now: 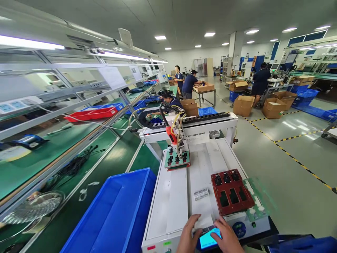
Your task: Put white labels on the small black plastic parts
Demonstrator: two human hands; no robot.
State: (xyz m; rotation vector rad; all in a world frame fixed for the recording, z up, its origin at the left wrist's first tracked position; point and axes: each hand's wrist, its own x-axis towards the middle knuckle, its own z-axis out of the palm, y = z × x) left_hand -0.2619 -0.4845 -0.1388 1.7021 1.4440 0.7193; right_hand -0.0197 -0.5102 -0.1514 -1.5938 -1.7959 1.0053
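Note:
Both my hands rest on a small lit blue screen (207,239) at the front edge of a white benchtop machine (173,200). My left hand (188,235) grips the screen's left side with its fingers curled over the top. My right hand (226,237) lies over the right side, fingers bent onto it. Just beyond my right hand sits a dark red fixture tray (231,191) with black parts in it. Further back a green fixture (177,160) stands under the machine's tool head (177,135).
A blue plastic bin (116,214) stands left of the machine on the green conveyor line (86,168). Shelving with red and blue trays runs along the left. Several people work at tables among cardboard boxes (243,104) in the back. Yellow-black floor tape marks the aisle on the right.

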